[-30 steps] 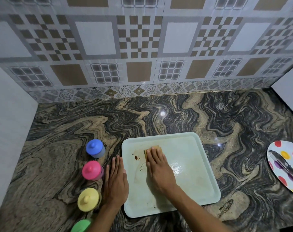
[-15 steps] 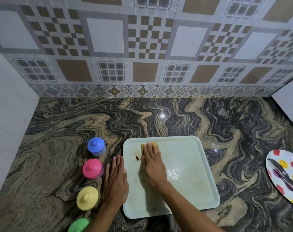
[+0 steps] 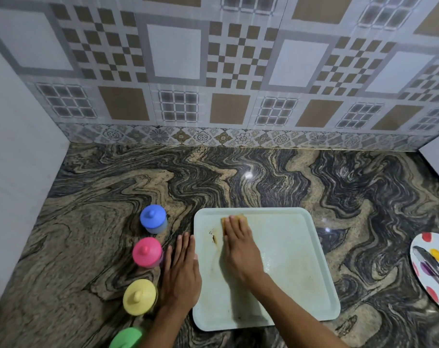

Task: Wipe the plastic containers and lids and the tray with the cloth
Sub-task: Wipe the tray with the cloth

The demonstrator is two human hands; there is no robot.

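On the swirled black-and-tan stone desk [image 3: 263, 177], glossy and catching a lamp glare, the pale square tray [image 3: 301, 259] with rounded corners is sitting just where it was a second ago, and the wiping is carrying on. The right hand [image 3: 238, 244] is lying flat, fingers straight and close together, pressing the yellow-brown cloth [image 3: 234, 218] onto the tray floor; since a second ago it has been sliding away from the person, and the cloth is now sitting right up against the far rim. Brown smears [image 3: 214, 237] are still showing just left of that hand, and the smooth plastic is looking wet and streaky. The left hand [image 3: 182, 272] is resting palm down on the desk, fingers extended together, its edge touching the tray's left rim, unmoved from before. Left of it, four small round containers are standing in a line, lids with knobs on: blue container [image 3: 153, 218] farthest, pink container [image 3: 147, 252], yellow container [image 3: 139, 296], green container [image 3: 127, 339] cut off by the frame. At the far right, a polka-dot plate [image 3: 431, 254] is carrying a shiny metal utensil [image 3: 429, 264], well apart from the tray.
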